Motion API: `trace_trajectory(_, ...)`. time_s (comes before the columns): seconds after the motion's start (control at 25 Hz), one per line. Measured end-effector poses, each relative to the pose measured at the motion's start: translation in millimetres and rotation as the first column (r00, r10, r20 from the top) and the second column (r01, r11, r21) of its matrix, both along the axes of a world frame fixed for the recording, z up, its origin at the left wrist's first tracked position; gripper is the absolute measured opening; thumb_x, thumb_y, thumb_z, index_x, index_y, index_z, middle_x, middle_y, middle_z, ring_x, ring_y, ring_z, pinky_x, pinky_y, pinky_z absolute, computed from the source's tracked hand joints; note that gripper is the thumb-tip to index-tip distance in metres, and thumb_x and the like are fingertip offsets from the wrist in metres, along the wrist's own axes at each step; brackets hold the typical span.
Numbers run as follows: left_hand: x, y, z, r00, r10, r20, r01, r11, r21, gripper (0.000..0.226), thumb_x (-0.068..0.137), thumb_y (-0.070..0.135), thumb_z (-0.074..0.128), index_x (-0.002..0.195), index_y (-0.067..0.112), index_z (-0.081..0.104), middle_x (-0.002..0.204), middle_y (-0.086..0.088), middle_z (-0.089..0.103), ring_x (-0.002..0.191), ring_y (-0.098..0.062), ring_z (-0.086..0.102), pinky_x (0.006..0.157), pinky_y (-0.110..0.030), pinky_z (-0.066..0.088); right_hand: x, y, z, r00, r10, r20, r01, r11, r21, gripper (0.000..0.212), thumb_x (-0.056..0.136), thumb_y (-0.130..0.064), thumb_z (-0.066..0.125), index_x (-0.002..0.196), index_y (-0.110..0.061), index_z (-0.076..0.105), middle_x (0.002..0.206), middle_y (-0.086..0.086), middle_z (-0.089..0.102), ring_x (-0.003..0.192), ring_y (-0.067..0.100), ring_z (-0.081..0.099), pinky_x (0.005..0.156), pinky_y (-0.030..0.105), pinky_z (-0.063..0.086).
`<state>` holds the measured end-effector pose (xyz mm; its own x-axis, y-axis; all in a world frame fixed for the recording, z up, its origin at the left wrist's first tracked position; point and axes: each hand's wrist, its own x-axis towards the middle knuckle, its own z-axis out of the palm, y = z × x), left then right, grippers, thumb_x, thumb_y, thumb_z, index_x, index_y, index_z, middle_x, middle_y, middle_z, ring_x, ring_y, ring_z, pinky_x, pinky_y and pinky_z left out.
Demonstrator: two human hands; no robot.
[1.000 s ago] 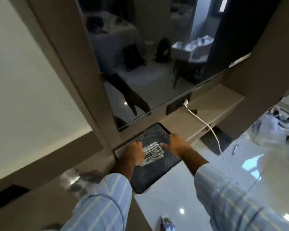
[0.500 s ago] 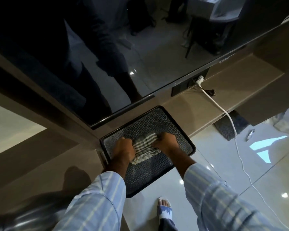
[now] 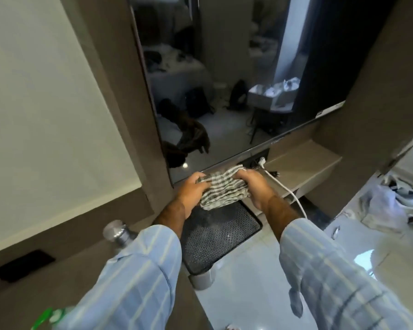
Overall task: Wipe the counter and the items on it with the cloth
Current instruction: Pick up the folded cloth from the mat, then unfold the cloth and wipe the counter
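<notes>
From the head view, we have the checked cloth (image 3: 224,190) bunched between both hands, lifted clear above the far end of the dark textured tray (image 3: 221,236). Our left hand (image 3: 193,189) has its fingers curled closed on the cloth's left end; our right hand (image 3: 255,186) grips the right end the same way, so the cloth's long axis runs left to right across us, sagging in the middle. The tray lies straight below and nearer to us, its long axis running away towards the back edge of the surface (image 3: 303,163). Just past our right hand, a white cable (image 3: 286,189) trails from the socket over the surface's front edge. At the near left, a steel bottle (image 3: 118,233) stands beside our sleeve. We judge the bare stretch of surface lies to the right, so the right hand is nearer to it.
</notes>
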<state>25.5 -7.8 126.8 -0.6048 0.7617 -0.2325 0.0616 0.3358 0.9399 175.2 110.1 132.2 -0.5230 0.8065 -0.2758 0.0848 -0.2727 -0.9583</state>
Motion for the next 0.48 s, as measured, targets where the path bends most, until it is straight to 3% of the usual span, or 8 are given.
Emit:
trace_trajectory(0.16, 1.0, -47.0, 113.7, 1.000, -0.010, 0.004, 0.009, 0.962, 0.273, 0.012, 0.094, 0.017, 0.067, 0.105, 0.020, 0.064, 0.099, -0.008, 0.069, 0.080, -0.019, 0.067, 0.067, -0.032, 0.056, 15.0, -56.8, 112.3, 0.990, -0.013, -0.137, 0.032, 0.990, 0.135, 0.035, 0.077, -0.010, 0.073, 0.105, 0.004, 0.058, 0.096, 0.019, 0.063, 0.092, 0.043, 0.065, 0.075, 0.044, 0.049)
trace_trajectory(0.24, -1.3, -77.3, 170.4, 0.986, 0.016, 0.165, -0.102, 0.841, 0.531, 0.014, 0.090, 0.021, 0.072, 0.102, 0.016, 0.068, 0.098, -0.007, 0.074, 0.091, -0.025, 0.070, 0.079, -0.038, 0.056, 8.8, -85.5, 162.6, 0.965, -0.008, -0.263, 0.049, 0.987, 0.151, 0.052, 0.083, -0.004, 0.072, 0.129, 0.009, 0.051, 0.124, 0.027, 0.063, 0.120, 0.051, 0.059, 0.094, 0.057, 0.051)
trace_trajectory(0.28, -3.1, -92.2, 193.8, 0.963, -0.055, 0.264, -0.131, 0.760, 0.637, 0.018, 0.089, 0.029, 0.073, 0.102, 0.017, 0.071, 0.099, -0.006, 0.075, 0.095, -0.024, 0.071, 0.082, -0.039, 0.056, 1.9, -99.2, 184.5, 0.927, -0.005, -0.375, 0.054, 0.992, 0.119, 0.058, 0.086, 0.001, 0.069, 0.139, 0.006, 0.046, 0.134, 0.030, 0.060, 0.127, 0.049, 0.056, 0.102, 0.058, 0.048)
trace_trajectory(0.36, -3.3, -121.9, 225.5, 0.920, -0.195, 0.340, -0.131, 0.665, 0.735, 0.040, 0.086, 0.046, 0.071, 0.114, 0.017, 0.072, 0.115, -0.007, 0.075, 0.110, -0.022, 0.070, 0.090, -0.038, 0.056, -18.6, -132.8, 219.4, 0.828, 0.007, -0.561, 0.030, 0.998, 0.057, 0.058, 0.090, 0.006, 0.064, 0.144, 0.005, 0.043, 0.140, 0.032, 0.056, 0.130, 0.048, 0.055, 0.107, 0.057, 0.046)
trace_trajectory(0.48, 2.4, -151.8, 241.4, 0.905, -0.176, 0.388, -0.201, 0.628, 0.752, 0.050, 0.088, 0.037, 0.071, 0.127, 0.005, 0.066, 0.129, -0.017, 0.069, 0.121, -0.032, 0.065, 0.104, -0.049, 0.051, -56.5, -188.6, 237.7, 0.796, 0.064, -0.602, -0.030, 0.997, 0.066, 0.048, 0.090, 0.001, 0.066, 0.136, 0.006, 0.051, 0.130, 0.032, 0.064, 0.120, 0.047, 0.063, 0.099, 0.057, 0.053)
